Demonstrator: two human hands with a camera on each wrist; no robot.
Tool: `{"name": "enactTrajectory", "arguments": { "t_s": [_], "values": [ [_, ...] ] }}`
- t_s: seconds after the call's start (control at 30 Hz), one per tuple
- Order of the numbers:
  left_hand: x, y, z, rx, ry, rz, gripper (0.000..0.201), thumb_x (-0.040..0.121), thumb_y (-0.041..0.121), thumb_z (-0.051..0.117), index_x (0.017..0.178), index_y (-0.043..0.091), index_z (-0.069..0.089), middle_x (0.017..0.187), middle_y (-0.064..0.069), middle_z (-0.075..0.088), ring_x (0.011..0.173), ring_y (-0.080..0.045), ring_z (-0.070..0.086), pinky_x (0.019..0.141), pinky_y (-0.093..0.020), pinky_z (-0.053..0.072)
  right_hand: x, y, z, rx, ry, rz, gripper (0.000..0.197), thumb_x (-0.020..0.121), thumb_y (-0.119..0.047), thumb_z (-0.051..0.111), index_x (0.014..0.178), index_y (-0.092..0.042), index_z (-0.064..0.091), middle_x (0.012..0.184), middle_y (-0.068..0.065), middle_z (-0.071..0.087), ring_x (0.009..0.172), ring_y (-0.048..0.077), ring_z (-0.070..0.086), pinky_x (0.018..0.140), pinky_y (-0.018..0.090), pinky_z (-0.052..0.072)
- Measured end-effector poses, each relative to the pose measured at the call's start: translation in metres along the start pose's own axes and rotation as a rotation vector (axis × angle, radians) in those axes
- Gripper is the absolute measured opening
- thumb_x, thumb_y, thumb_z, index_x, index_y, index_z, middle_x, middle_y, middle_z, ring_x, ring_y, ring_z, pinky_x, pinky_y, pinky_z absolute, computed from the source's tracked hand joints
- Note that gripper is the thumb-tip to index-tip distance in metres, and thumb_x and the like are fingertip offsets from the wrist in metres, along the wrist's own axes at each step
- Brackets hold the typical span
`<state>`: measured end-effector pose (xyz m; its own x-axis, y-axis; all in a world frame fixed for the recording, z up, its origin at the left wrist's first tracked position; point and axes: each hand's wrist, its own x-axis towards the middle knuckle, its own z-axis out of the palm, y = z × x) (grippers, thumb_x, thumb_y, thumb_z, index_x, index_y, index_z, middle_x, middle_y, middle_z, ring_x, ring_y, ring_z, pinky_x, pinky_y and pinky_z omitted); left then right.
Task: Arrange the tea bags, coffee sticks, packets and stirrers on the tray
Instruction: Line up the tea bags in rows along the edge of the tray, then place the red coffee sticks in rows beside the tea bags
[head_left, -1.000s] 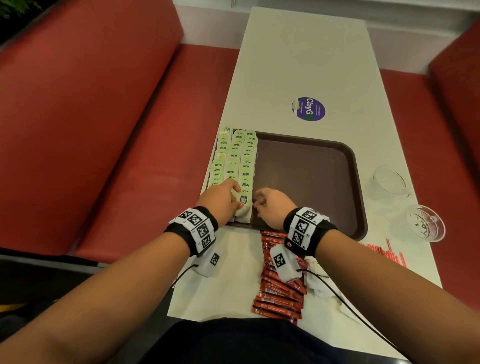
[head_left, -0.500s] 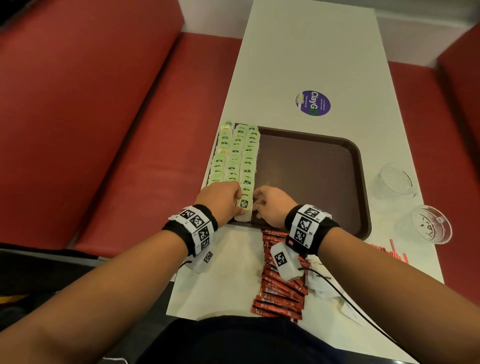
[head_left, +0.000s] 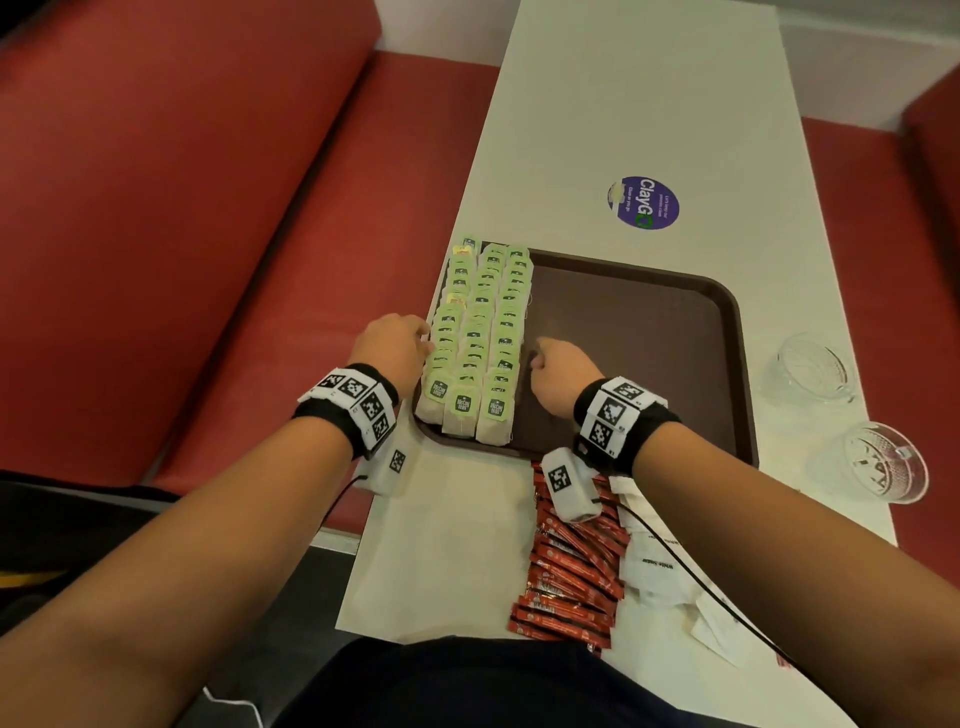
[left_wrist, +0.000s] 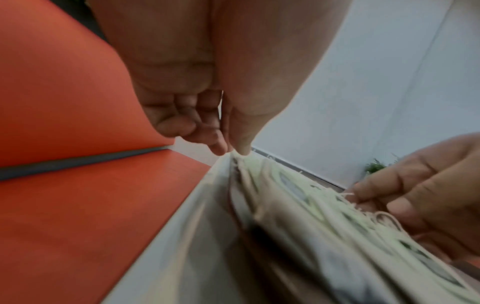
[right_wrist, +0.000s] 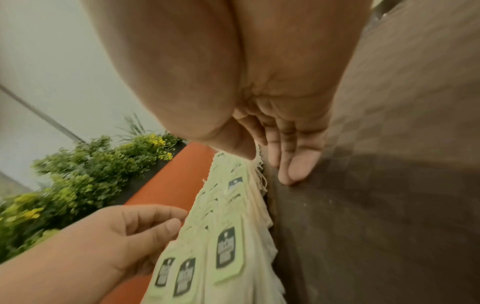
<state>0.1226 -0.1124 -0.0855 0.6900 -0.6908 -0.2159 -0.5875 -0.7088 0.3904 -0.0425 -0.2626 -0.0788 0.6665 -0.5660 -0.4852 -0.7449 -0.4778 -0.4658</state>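
Observation:
Three tight rows of green-tagged tea bags (head_left: 483, 332) fill the left part of the brown tray (head_left: 634, 353). My left hand (head_left: 423, 338) sits at the outer side of the left row, its curled fingers and thumb pinching the bags' edge (left_wrist: 298, 195). On the opposite side, against the right row, my right hand (head_left: 540, 353) has its fingertips (right_wrist: 293, 174) down on the tray floor (right_wrist: 363, 205) and its thumb on the strings. Red coffee sticks (head_left: 571, 561) and white packets (head_left: 654, 566) lie on the table under my right wrist.
Two glass cups (head_left: 815, 369) (head_left: 878, 462) stand to the right of the tray. A purple sticker (head_left: 643, 202) marks the white table (head_left: 623, 104) beyond it. Red benches (head_left: 208, 234) run along both sides. The tray's right half is bare.
Both hands left the near end of the right row and moved apart. The left now flanks the rows on the outer side, the right on the inner side, further along.

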Motion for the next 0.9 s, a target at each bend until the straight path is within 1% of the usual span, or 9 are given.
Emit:
{"name": "enactTrajectory", "arguments": {
  "t_s": [0.07,0.17,0.23,0.27,0.33,0.47,0.57,0.7,0.9],
  "values": [
    [0.008,-0.002,0.001,-0.001,-0.02,-0.006,0.028,0.098,0.024,0.054,0.123,0.018,0.067,0.112,-0.009,0.064,0.105,-0.031,0.059,0.092,-0.044,0.051,0.009,-0.005,-0.003,0.044,-0.006,-0.011,0.004,0.097,-0.005,0.045,0.097,-0.009,0.048,0.104,0.009,0.058,0.093,0.027,0.056,0.078,0.032,0.047],
    [0.015,0.002,0.003,0.082,-0.029,0.039,0.027,0.099,0.017,0.051,0.116,0.009,0.069,0.106,-0.015,0.066,0.101,-0.035,0.061,0.088,-0.043,0.053,0.022,-0.012,-0.002,0.072,-0.032,-0.036,0.016,0.098,-0.005,0.046,0.085,-0.012,0.05,0.09,0.001,0.057,0.087,0.023,0.053,0.067,0.027,0.045],
    [0.018,0.004,0.003,0.169,-0.029,0.075,0.026,0.098,0.019,0.051,0.112,0.008,0.07,0.103,-0.015,0.067,0.098,-0.035,0.061,0.083,-0.04,0.053,0.03,-0.015,-0.001,0.056,-0.067,-0.045,0.015,0.096,-0.005,0.047,0.098,-0.008,0.061,0.103,0.008,0.065,0.095,0.027,0.061,0.079,0.034,0.055],
    [0.02,0.005,0.002,0.207,-0.035,0.088,0.025,0.098,0.021,0.052,0.111,0.009,0.071,0.102,-0.014,0.067,0.097,-0.035,0.062,0.081,-0.039,0.052,0.034,-0.015,0.0,0.036,-0.075,-0.038,0.021,0.095,-0.006,0.047,0.11,-0.005,0.062,0.113,0.012,0.065,0.101,0.03,0.062,0.088,0.04,0.056],
    [0.024,0.006,-0.002,0.254,-0.059,0.089,0.024,0.097,0.025,0.055,0.11,0.014,0.071,0.103,-0.011,0.068,0.097,-0.034,0.062,0.081,-0.038,0.052,0.039,-0.018,0.0,0.018,-0.052,-0.019,0.027,0.096,-0.007,0.047,0.116,-0.001,0.063,0.117,0.015,0.065,0.104,0.032,0.062,0.093,0.042,0.054],
    [0.036,0.009,-0.014,0.174,-0.075,0.054,0.024,0.097,0.021,0.055,0.111,0.022,0.074,0.106,-0.009,0.072,0.097,-0.032,0.065,0.088,-0.04,0.056,0.053,-0.017,-0.008,0.039,0.019,0.025,0.022,0.097,-0.013,0.054,0.105,-0.001,0.069,0.106,0.015,0.07,0.095,0.031,0.066,0.076,0.035,0.054],
    [0.052,0.017,-0.022,0.06,-0.014,0.022,0.023,0.099,0.019,0.053,0.108,0.021,0.074,0.106,-0.007,0.073,0.096,-0.03,0.066,0.091,-0.04,0.055,0.065,-0.017,-0.016,0.053,0.059,0.081,0.022,0.098,-0.018,0.056,0.11,-0.002,0.065,0.108,0.013,0.068,0.091,0.028,0.062,0.07,0.03,0.042],
    [0.081,0.03,-0.029,-0.034,-0.007,-0.012,0.027,0.099,0.013,0.05,0.113,0.016,0.073,0.108,-0.009,0.072,0.091,-0.029,0.067,0.088,-0.036,0.057,0.081,-0.02,-0.026,0.123,0.094,0.052,0.032,0.098,-0.02,0.055,0.125,-0.002,0.054,0.13,0.016,0.056,0.111,0.032,0.058,0.08,0.03,0.042],
    [0.114,0.038,-0.022,0.067,-0.066,0.055,0.035,0.097,0.009,0.044,0.125,0.012,0.066,0.114,-0.016,0.069,0.104,-0.036,0.063,0.091,-0.041,0.053,0.087,-0.023,-0.036,0.167,0.044,-0.063,0.04,0.098,-0.008,0.05,0.137,-0.008,0.054,0.138,0.013,0.055,0.125,0.03,0.053,0.095,0.03,0.042]
  ]
}}
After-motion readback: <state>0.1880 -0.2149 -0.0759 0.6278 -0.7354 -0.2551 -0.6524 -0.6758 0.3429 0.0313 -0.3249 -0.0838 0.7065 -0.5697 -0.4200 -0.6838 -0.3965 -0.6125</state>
